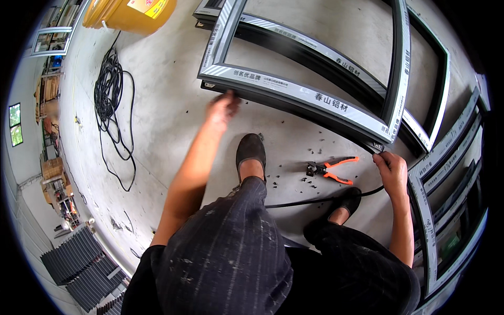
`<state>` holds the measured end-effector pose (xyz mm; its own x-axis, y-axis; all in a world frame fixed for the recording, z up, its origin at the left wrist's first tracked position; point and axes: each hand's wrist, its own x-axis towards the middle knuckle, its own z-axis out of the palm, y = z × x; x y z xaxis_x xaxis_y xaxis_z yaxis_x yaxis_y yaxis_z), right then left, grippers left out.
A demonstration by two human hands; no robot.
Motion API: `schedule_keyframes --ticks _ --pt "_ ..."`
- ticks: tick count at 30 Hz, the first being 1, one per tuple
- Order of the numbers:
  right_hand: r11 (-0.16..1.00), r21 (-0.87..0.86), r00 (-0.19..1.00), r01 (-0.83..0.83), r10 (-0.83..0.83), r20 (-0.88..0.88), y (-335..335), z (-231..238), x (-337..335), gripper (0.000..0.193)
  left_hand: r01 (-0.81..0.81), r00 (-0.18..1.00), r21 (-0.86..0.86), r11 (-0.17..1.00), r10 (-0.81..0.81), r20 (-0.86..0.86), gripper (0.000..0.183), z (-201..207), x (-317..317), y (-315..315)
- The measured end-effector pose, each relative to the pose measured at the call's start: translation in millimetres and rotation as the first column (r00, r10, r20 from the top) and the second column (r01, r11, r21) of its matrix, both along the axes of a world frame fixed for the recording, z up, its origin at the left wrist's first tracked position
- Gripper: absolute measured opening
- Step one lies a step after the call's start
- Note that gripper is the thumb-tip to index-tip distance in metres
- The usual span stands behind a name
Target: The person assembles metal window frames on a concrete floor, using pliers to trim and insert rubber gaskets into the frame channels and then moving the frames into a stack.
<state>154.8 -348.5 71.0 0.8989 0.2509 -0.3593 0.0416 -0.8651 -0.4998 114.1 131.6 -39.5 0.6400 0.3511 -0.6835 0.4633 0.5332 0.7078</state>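
Strip [296,203] runs over the floor by the right shoe [353,195] up to the right hand [394,172], whose thumb and fingers pinch it at the frame's near right corner. Judged light, soft, springy; apt to twist, so best pinched short, close to the corner. Pliers [325,167] on the floor among black scraps. Left hand [223,111], well apart from the right, at the near bar's left end; blurred, cannot tell if gripping. Frame [299,93] ahead: judged stiff, bulky; filmed faces probably slick, bar edges the surer hold. Beyond: coiled cord [108,94], bucket [134,17].
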Motion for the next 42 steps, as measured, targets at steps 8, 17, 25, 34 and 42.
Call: schedule_keyframes --ticks 8,17,25,34,42 --pt "1.0 0.017 0.999 0.019 -0.019 0.036 4 -9 2 0.026 0.345 0.928 -0.338 0.876 -0.372 -0.018 0.031 6 -8 -56" --pt "0.99 0.022 0.987 0.138 -0.136 -0.088 8 -9 2 0.029 0.357 0.928 -0.27 0.894 -0.372 -0.004 0.032 11 12 -152" --pt "0.994 0.037 0.993 0.102 -0.1 -0.059 5 -18 0 0.029 0.303 0.946 -0.262 0.916 -0.322 -0.032 0.026 22 15 -179" --pt "0.985 0.142 0.995 0.103 -0.1 -0.028 -7 -18 -6 0.022 0.117 0.993 -0.128 0.985 -0.119 -0.008 0.019 0 4 -81" --pt "0.835 0.346 0.895 0.428 -0.341 -0.286 -52 -32 -39 0.024 0.073 0.996 -0.086 0.994 -0.077 -0.051 0.019 4 18 -52"
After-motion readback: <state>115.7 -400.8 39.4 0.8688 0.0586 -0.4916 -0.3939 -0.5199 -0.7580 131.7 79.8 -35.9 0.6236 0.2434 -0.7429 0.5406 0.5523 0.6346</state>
